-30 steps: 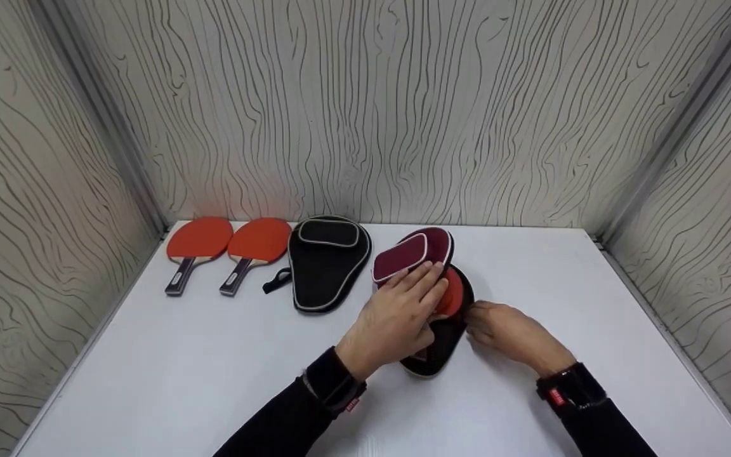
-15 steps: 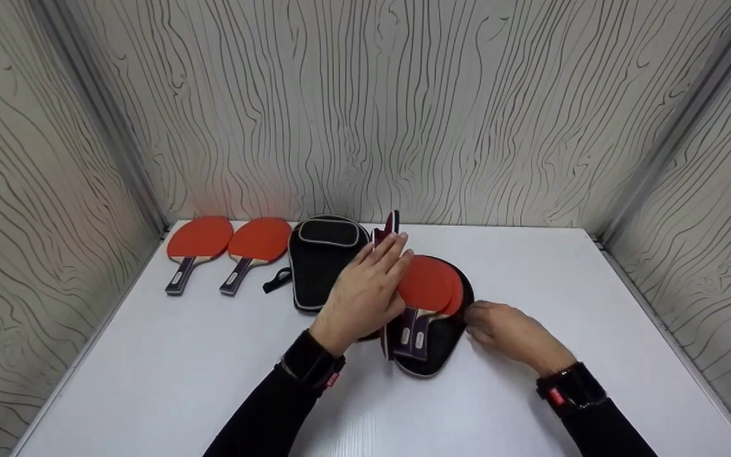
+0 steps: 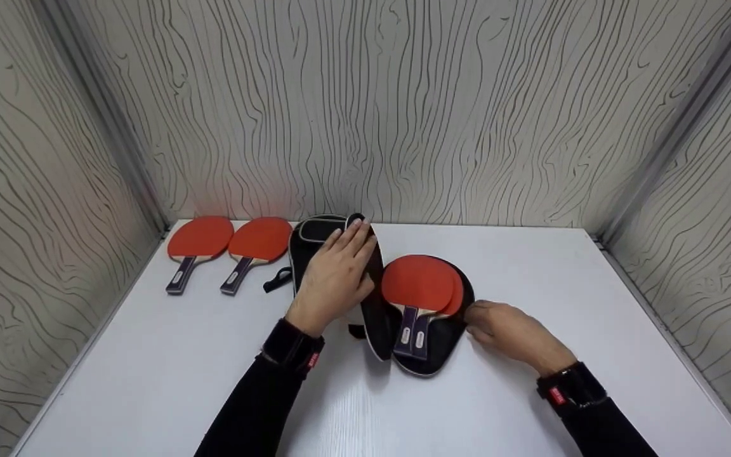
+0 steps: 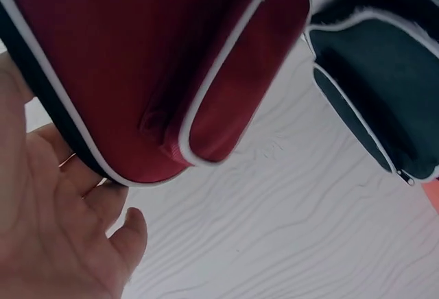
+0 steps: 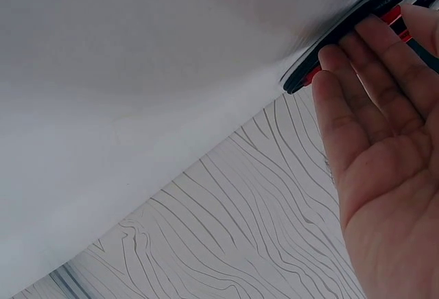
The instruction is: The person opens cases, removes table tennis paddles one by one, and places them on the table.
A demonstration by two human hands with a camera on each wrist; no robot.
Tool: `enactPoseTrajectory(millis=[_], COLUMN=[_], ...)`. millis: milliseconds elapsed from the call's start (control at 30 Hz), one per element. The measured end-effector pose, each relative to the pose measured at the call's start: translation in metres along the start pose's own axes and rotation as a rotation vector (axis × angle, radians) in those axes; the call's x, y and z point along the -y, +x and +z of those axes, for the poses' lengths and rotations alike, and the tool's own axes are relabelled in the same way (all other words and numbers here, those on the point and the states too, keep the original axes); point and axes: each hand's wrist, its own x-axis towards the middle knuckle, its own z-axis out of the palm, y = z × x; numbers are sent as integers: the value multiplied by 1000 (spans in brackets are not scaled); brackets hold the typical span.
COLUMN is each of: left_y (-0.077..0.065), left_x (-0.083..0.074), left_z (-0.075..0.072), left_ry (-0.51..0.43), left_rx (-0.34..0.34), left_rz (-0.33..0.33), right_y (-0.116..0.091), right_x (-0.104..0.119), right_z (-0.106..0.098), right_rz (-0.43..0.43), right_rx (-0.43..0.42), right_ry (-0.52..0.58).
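Note:
In the head view a case for table tennis paddles lies unfolded, black inside, its lid raised on the left. Two red paddles lie overlapping in its right half, dark handles toward me. My left hand presses its straight fingers on the lid's inner side. The left wrist view shows the lid's maroon outside with a white-edged pocket, my fingers behind its edge. At the case's right rim my right hand holds the edge with its fingertips and thumb.
A black paddle case with a wrist strap lies behind the left hand, partly covered. Two more red paddles lie at the table's far left. Patterned walls enclose the white table at the back and sides.
My left hand has swung the maroon lid leftward, from lying partly over the paddles to leaning over the black case. Both paddles inside are now uncovered. The right hand stays at the rim.

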Motion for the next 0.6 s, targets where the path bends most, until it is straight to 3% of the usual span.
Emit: enactPoseTrajectory(millis=[267,600], left_y=[-5,-11], left_x=[15,19], left_z=[-1,5], left_ry=[25,71], left_rx=[159,341], left_rz=[-63,-84], right_y=[1,-1], right_x=[-1,-2], right_z=[1,1], right_rz=[-6,20], right_rx=[2,6], right_ry=[1,16])
